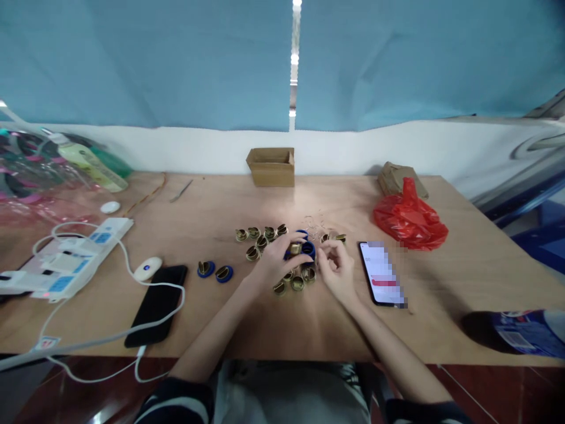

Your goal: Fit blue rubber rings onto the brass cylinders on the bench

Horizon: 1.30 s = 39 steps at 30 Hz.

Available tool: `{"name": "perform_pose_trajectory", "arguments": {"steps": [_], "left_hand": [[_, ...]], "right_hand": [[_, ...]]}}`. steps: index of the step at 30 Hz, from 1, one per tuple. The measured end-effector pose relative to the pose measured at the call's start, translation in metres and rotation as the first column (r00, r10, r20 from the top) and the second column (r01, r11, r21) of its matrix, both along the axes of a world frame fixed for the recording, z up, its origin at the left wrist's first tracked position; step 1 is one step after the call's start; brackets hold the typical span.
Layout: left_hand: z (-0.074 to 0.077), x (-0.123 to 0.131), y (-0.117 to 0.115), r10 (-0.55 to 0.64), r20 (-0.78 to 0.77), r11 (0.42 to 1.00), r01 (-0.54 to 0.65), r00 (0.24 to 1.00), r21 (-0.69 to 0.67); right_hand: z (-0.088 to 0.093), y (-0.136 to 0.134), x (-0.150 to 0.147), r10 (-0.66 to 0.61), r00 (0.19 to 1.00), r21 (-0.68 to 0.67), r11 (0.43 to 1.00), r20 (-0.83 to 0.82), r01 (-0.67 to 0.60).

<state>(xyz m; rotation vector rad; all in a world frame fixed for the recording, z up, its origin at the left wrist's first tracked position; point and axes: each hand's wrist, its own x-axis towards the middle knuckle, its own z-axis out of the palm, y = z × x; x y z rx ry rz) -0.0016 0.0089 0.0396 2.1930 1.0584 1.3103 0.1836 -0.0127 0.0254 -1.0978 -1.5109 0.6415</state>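
Observation:
My left hand (279, 259) grips a round brass-coloured part (295, 248) between thumb and fingers, above the middle of the table. Close beside it, the fingers of my right hand (337, 270) are pinched together; whatever may be in them is too small to make out. Blue rings (309, 252) show between the two hands. Around them lie several brass parts with raised tabs, among them one brass part (297, 284) in front and another brass part (252, 253) to the left. Thin wire rings (315, 224) are scattered just behind my hands.
Two brass parts in blue rings (224, 274) lie on the left, near a black phone (161, 306) and a power strip (95, 253) with cables. A cardboard box (272, 174) stands behind. To the right are a lit phone (382, 274), red bag (410, 221) and bottle (516, 331).

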Motion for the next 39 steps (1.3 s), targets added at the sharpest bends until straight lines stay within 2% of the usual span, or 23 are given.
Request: {"name": "perform_pose_trajectory", "arguments": {"steps": [3, 7, 9, 11, 12, 14, 17, 21, 25, 29, 34, 37, 39], "left_hand": [[0.008, -0.008, 0.016, 0.085, -0.042, 0.996, -0.085, 0.996, 0.006], [0.018, -0.006, 0.061, 0.15, -0.167, 0.987, -0.158, 0.975, -0.033], [0.018, 0.003, 0.089, 0.116, -0.286, 0.982, -0.153, 0.951, -0.112], [0.014, 0.013, 0.115, 0.079, -0.484, 0.952, -0.21, 0.871, -0.222], [0.012, 0.019, 0.125, 0.056, -0.524, 0.944, -0.216, 0.85, -0.25], [0.007, 0.028, 0.141, 0.019, -0.586, 0.927, -0.234, 0.81, -0.293], [-0.001, 0.037, 0.152, -0.013, -0.655, 0.904, -0.271, 0.756, -0.33], [-0.007, 0.042, 0.151, -0.008, -0.725, 0.883, -0.335, 0.689, -0.328], [-0.01, 0.042, 0.143, 0.015, -0.758, 0.877, -0.372, 0.652, -0.303], [-0.002, 0.03, 0.136, 0.067, -0.763, 0.875, -0.405, 0.643, -0.264], [0.022, -0.019, 0.115, 0.143, -0.735, 0.877, -0.428, 0.663, -0.216], [0.031, -0.06, 0.081, 0.157, -0.723, 0.874, -0.436, 0.672, -0.216], [0.028, -0.086, 0.047, 0.181, -0.686, 0.875, -0.434, 0.704, -0.214]], "right_hand": [[0.001, 0.005, 0.005, -0.09, 0.994, -0.005, 0.996, -0.067, 0.09], [0.002, 0.013, 0.011, -0.164, 0.971, -0.031, 0.987, -0.172, 0.161], [0.002, 0.016, 0.014, -0.182, 0.962, -0.049, 0.983, -0.202, 0.176], [0.001, 0.018, 0.016, -0.198, 0.956, -0.062, 0.98, -0.218, 0.188], [0.0, 0.018, 0.016, -0.203, 0.954, -0.067, 0.979, -0.221, 0.193], [0.0, 0.019, 0.016, -0.208, 0.954, -0.069, 0.978, -0.217, 0.198], [0.0, 0.019, 0.017, -0.219, 0.953, -0.07, 0.975, -0.208, 0.209], [0.004, 0.022, 0.021, -0.281, 0.941, -0.062, 0.96, -0.191, 0.274], [0.005, 0.029, 0.03, -0.339, 0.92, -0.086, 0.941, -0.196, 0.329], [0.001, 0.035, 0.035, -0.333, 0.915, -0.12, 0.942, -0.229, 0.313], [-0.004, 0.036, 0.032, -0.306, 0.934, -0.116, 0.95, -0.186, 0.288], [-0.005, 0.033, 0.027, -0.271, 0.95, -0.1, 0.961, -0.156, 0.258], [-0.005, 0.03, 0.024, -0.243, 0.961, -0.091, 0.968, -0.132, 0.232]]}}
